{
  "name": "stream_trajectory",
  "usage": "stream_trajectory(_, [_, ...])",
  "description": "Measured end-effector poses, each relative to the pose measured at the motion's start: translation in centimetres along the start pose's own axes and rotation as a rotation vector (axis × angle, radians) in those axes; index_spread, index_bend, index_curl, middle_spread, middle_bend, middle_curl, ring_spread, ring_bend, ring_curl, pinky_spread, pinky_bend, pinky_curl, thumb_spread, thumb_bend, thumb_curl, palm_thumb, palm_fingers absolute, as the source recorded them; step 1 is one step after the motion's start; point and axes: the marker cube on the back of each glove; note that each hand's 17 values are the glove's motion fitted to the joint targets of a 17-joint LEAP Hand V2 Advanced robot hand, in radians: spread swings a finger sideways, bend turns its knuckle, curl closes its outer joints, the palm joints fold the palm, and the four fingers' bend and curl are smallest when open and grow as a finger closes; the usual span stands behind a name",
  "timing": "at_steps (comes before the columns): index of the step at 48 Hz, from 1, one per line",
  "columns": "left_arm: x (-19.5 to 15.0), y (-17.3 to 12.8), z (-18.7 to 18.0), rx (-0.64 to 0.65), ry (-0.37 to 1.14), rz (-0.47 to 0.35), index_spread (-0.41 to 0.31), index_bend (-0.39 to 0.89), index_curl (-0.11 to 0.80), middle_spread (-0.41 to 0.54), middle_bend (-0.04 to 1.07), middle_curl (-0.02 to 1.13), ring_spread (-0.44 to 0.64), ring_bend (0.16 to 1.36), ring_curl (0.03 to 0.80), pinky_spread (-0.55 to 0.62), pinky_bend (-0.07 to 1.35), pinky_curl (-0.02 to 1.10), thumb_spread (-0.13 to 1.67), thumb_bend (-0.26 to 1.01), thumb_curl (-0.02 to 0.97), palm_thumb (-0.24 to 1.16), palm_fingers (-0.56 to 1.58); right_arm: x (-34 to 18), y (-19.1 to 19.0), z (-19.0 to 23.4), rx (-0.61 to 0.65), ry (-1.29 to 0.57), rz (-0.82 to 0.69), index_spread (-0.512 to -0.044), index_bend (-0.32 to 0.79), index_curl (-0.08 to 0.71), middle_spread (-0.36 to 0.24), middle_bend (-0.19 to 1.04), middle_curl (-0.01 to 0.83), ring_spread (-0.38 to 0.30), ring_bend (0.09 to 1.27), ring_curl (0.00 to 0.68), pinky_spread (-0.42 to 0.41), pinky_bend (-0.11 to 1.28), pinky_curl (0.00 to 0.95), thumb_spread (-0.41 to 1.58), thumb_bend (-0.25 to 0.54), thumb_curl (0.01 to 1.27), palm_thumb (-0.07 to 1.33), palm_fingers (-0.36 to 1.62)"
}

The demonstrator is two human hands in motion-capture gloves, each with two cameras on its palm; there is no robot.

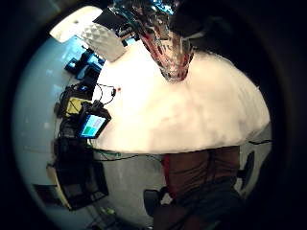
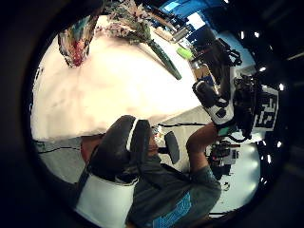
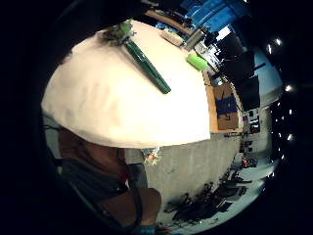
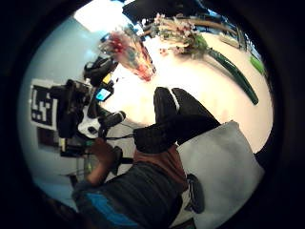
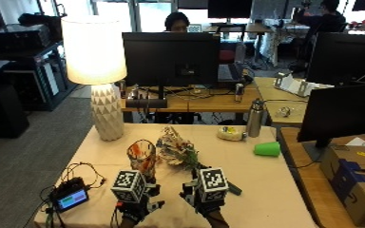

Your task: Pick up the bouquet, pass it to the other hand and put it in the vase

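A bouquet (image 5: 175,148) of pale flowers lies on the beige table (image 5: 268,199), its dark green wrapped stem (image 5: 232,188) pointing toward the front right. A patterned glass vase (image 5: 142,154) stands upright just left of the flowers. Near the front edge, both gloved hands hover over the table and hold nothing. My left hand (image 5: 134,208) is in front of the vase, and my right hand (image 5: 203,204) is close to the stem's end. The right thumb side palm view shows the vase (image 4: 129,53), the bouquet (image 4: 183,31) and relaxed black fingers (image 4: 174,121).
A white lamp (image 5: 98,76) stands at the back left. A small screen device (image 5: 71,198) with cables sits at the front left corner. A steel bottle (image 5: 254,118), a pale roll (image 5: 231,134) and a green cup (image 5: 268,148) lie at the back right.
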Motion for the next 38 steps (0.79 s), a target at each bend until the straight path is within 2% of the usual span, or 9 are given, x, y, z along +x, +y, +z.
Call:
stream_trajectory(1, [0.0,-0.02,0.02,0.001,0.001,0.001,-0.045,0.13,0.036,0.022,0.21,0.05,0.1,0.43,0.082,0.19,0.37,0.07,0.41,0.1,0.055,0.18,0.46,0.01,-0.03,0.05,0.002,0.001,0.0,-0.164,0.14,0.037,0.034,0.22,0.054,0.091,0.25,0.041,0.169,0.41,0.09,0.44,0.225,0.08,0.36,0.33])
stream_trajectory(5, [-0.1,-0.18,0.29,0.002,0.003,0.0,-0.064,0.13,0.076,0.031,0.2,0.12,0.15,0.49,0.156,0.28,0.4,0.14,0.63,0.08,0.089,0.2,0.42,-0.09,0.16,0.01,-0.003,0.007,-0.001,-0.236,0.14,0.087,0.05,0.23,0.102,0.138,0.27,0.088,0.247,0.45,0.157,0.69,0.233,0.11,0.4,0.3])
stream_trajectory(12, [0.01,-0.2,0.36,0.0,0.007,0.008,-0.08,0.13,0.126,0.04,0.2,0.19,0.2,0.52,0.204,0.36,0.41,0.2,0.83,0.04,0.139,0.22,0.38,0.06,0.3,0.01,0.0,0.021,-0.001,-0.296,0.14,0.135,0.063,0.24,0.16,0.184,0.28,0.129,0.315,0.48,0.21,0.94,0.206,0.16,0.43,0.26])
stream_trajectory(19, [0.12,-0.27,0.22,0.002,0.006,0.009,-0.086,0.13,0.16,0.043,0.2,0.23,0.22,0.53,0.224,0.39,0.41,0.22,0.92,0.0,0.18,0.24,0.36,0.41,0.04,0.17,0.014,0.024,0.009,-0.32,0.14,0.167,0.069,0.24,0.203,0.204,0.29,0.153,0.343,0.48,0.241,1.06,0.164,0.2,0.45,0.24])
stream_trajectory(26, [0.03,-0.37,0.18,0.015,0.006,0.012,-0.089,0.13,0.185,0.045,0.2,0.26,0.23,0.54,0.239,0.41,0.41,0.25,0.96,-0.02,0.212,0.24,0.35,0.26,0.5,-0.17,-0.017,0.021,0.008,-0.323,0.14,0.192,0.071,0.24,0.235,0.214,0.29,0.172,0.354,0.48,0.265,1.11,0.122,0.23,0.46,0.22])
stream_trajectory(38, [-0.06,-0.28,-0.08,0.058,0.015,0.007,-0.09,0.13,0.214,0.045,0.19,0.29,0.24,0.55,0.258,0.42,0.41,0.28,0.99,-0.03,0.247,0.24,0.33,0.66,0.14,0.01,0.003,0.034,-0.019,-0.324,0.12,0.209,0.076,0.24,0.278,0.226,0.3,0.2,0.362,0.49,0.298,1.15,0.052,0.27,0.49,0.19])
